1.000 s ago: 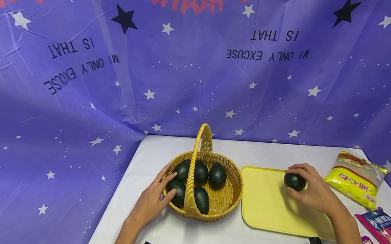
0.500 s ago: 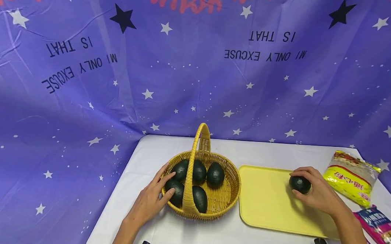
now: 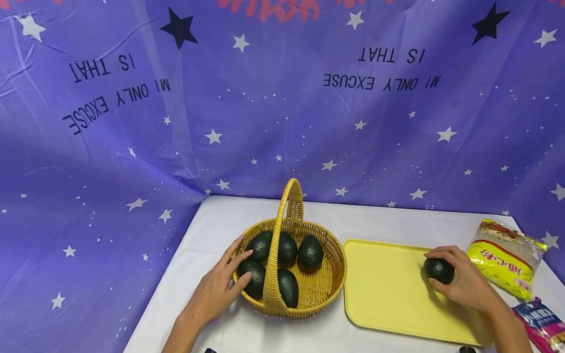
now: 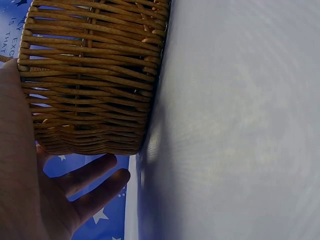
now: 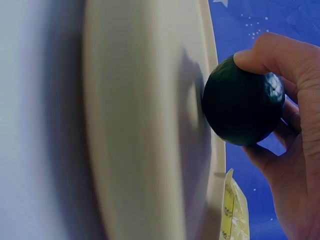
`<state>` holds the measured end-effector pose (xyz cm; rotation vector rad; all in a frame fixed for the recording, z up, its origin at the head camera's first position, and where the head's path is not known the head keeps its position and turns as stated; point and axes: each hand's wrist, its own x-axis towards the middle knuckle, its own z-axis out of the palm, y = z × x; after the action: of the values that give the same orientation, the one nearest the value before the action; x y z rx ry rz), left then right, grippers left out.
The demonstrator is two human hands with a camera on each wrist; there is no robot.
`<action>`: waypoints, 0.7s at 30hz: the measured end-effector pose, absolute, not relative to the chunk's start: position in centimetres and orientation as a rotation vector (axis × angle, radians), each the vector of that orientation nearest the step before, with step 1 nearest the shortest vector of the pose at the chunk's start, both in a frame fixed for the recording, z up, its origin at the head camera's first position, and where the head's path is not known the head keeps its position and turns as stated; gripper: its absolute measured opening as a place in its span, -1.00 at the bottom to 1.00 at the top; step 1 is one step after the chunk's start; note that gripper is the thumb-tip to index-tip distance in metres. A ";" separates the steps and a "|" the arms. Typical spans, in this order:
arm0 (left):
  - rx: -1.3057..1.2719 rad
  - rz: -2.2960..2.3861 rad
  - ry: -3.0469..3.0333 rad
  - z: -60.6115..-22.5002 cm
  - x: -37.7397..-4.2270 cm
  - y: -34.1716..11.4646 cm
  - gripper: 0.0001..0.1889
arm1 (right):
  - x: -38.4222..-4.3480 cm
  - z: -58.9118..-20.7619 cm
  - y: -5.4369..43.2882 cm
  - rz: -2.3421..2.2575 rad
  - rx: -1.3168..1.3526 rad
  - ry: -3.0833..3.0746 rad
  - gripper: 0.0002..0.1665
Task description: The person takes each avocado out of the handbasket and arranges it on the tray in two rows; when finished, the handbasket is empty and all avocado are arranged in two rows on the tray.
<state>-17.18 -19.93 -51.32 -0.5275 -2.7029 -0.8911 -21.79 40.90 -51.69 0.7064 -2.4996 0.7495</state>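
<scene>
My right hand [image 3: 469, 282] holds a dark green avocado [image 3: 439, 270] between thumb and fingers at the right part of the yellow tray [image 3: 382, 293]. In the right wrist view the avocado [image 5: 242, 102] is right at the tray's surface. Several more avocados, one of them an avocado [image 3: 310, 252] at the back right, lie in a yellow wicker basket [image 3: 322, 285] with a tall handle. My left hand [image 3: 214, 290] rests at the basket's left rim, thumb and a finger reaching over it onto the avocados. Two outstretched fingers [image 4: 102, 192] show beside the basket wall in the left wrist view.
Behind the right hand lies a yellow food bag [image 3: 505, 257]. A pink and blue snack packet [image 3: 552, 332] lies at the right, partly over a small purple packet. A purple star-printed cloth [image 3: 266, 117] hangs behind the white table [image 3: 242, 209].
My right hand has moved to the right over the tray with the avocado and slightly toward the front. The left hand stays at the basket. The head view has shifted slightly.
</scene>
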 end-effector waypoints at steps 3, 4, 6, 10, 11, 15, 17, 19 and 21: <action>-0.534 -0.890 -2.703 -51.4 -17.2 -19.9 -0.43 | -21.8 -51.8 41.1 0.766 0.704 -2.512 -0.26; -0.535 -0.887 -2.702 -51.4 -17.2 -19.9 -0.43 | -21.8 -51.8 41.2 0.770 0.706 -2.517 -0.26; -0.534 -0.884 -2.701 -51.3 -17.3 -19.9 -0.43 | -21.9 -51.7 41.3 0.775 0.708 -2.529 -0.24; -0.529 -0.881 -2.698 -51.2 -17.3 -19.9 -0.43 | -22.0 -51.4 41.5 0.797 0.720 -2.550 -0.19; -0.529 -0.883 -2.699 -51.2 -17.3 -19.9 -0.43 | -22.0 -51.3 41.5 0.799 0.719 -2.557 -0.18; -0.533 -0.888 -2.697 -51.3 -17.3 -20.0 -0.43 | -22.0 -51.5 41.6 0.800 0.714 -2.569 -0.15; -0.532 -0.887 -2.700 -51.3 -17.3 -20.0 -0.43 | -22.0 -51.7 41.7 0.792 0.716 -2.560 -0.13; -0.531 -0.886 -2.704 -51.3 -17.3 -20.0 -0.43 | -22.0 -51.9 41.8 0.786 0.719 -2.549 -0.11; -0.531 -0.886 -2.705 -51.3 -17.3 -20.0 -0.43 | -22.0 -52.1 41.8 0.782 0.714 -2.541 -0.10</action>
<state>-17.27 -19.97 -51.35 -0.5313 -2.7046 -0.8861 -21.97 41.81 -52.09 0.7142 -2.5410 0.7819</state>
